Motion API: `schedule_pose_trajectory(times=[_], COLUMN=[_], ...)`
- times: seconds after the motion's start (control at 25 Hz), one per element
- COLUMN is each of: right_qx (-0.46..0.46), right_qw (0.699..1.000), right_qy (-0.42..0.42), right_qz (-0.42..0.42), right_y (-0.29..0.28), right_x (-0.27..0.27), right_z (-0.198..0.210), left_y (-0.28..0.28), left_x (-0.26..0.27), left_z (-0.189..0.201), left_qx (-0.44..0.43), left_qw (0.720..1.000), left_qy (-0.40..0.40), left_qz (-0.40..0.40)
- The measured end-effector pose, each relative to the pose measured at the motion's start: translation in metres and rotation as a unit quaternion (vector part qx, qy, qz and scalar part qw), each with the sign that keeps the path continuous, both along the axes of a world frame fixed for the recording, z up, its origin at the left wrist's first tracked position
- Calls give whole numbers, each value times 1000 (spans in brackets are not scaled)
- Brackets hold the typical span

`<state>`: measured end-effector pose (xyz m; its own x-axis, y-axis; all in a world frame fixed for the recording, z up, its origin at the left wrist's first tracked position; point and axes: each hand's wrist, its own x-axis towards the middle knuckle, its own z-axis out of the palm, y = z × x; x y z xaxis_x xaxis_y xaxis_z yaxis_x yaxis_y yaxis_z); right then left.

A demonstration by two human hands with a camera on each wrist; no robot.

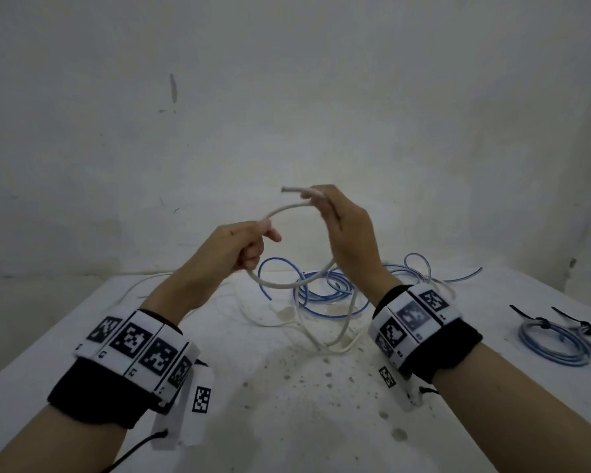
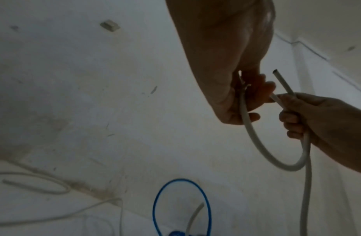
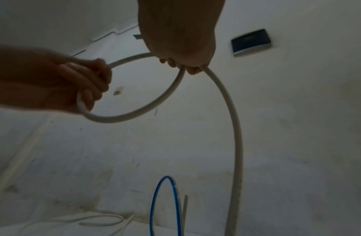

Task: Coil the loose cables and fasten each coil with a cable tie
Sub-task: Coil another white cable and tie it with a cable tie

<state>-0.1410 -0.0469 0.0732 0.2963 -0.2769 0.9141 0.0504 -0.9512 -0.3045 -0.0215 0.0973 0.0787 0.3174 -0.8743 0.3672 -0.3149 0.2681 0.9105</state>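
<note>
Left hand [image 1: 239,247], right hand [image 1: 348,233] gripping white cable [image 1: 287,209] loop

Both hands raised, left hand [image 1: 239,247] fisted, right hand [image 1: 348,233] pinching

1. The table [image 1: 287,404] is the landmark; a wall [image 1: 287,97] stands behind its far edge.
2. Above the table's middle, the left hand [image 1: 234,245] and right hand [image 1: 347,230] hold a loop of cable [image 1: 287,209], left hand left of right.
3. Loose cables [image 1: 325,291] lie on the table's far middle, below the loop.
4. Two tied coils [image 1: 556,339] lie side by side at the table's right edge.
</note>
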Motion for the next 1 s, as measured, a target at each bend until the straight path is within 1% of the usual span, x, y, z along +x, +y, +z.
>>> schedule_pose_trajectory(times=[0.04,0.08,0.12,0.16,0.2,0.24,0.28,0.32,0.36,0.4,0.44,0.48,0.56,0.6,0.64,0.68,0.72,0.76,0.84,0.88,0.92,1.0], right_qx=[37,56,42,-14,-100,-197,-278,-331,-350,-337,-300,-249,-141,-94,-65,-67,-103,-165,-297,-332,-347,-357], right_qw=[999,998,999,999,992,972,945,919,906,906,917,935,971,983,988,989,984,971,924,907,898,892], right_qy=[-21,-24,-11,17,58,105,152,198,230,251,257,248,192,160,135,128,142,171,228,245,256,265], right_qz=[-18,-20,-19,-29,-49,-69,-81,-79,-69,-58,-50,-39,-3,16,23,14,-10,-38,-76,-84,-86,-83], right_y=[-5,-9,-13,-15,-17,-16,-16,-15,-16,-16,-17,-18,-21,-24,-27,-28,-28,-26,-24,-23,-22,-21], right_x=[-3,-7,-11,-15,-17,-20,-22,-23,-25,-28,-32,-34,-41,-43,-46,-48,-49,-50,-49,-47,-46,-46], right_z=[3,4,3,0,-3,-6,-9,-13,-15,-17,-19,-19,-17,-15,-13,-13,-13,-15,-21,-23,-24,-24], left_y=[-2,-4,-7,-11,-15,-18,-21,-23,-25,-27,-29,-29,-28,-28,-29,-29,-31,-32,-31,-30,-30,-31], left_x=[-1,-2,-2,-1,-1,-1,-3,-6,-10,-14,-18,-20,-22,-24,-26,-27,-28,-29,-29,-28,-27,-25], left_z=[-8,-16,-22,-25,-25,-23,-19,-16,-13,-10,-9,-11,-20,-26,-31,-34,-34,-32,-26,-23,-22,-23], left_qx=[-16,-26,-28,-18,6,41,80,114,139,154,159,158,125,94,63,45,49,69,134,163,183,199], left_qw=[999,996,993,992,993,995,994,991,986,982,981,980,970,961,955,955,960,965,969,968,964,957], left_qy=[41,81,112,125,115,81,36,0,-24,-36,-35,-9,111,171,209,223,215,192,127,104,93,111], left_qz=[-7,-15,-20,-26,-33,-45,-60,-75,-89,-99,-107,-120,-175,-197,-202,-190,-175,-164,-161,-163,-168,-180])
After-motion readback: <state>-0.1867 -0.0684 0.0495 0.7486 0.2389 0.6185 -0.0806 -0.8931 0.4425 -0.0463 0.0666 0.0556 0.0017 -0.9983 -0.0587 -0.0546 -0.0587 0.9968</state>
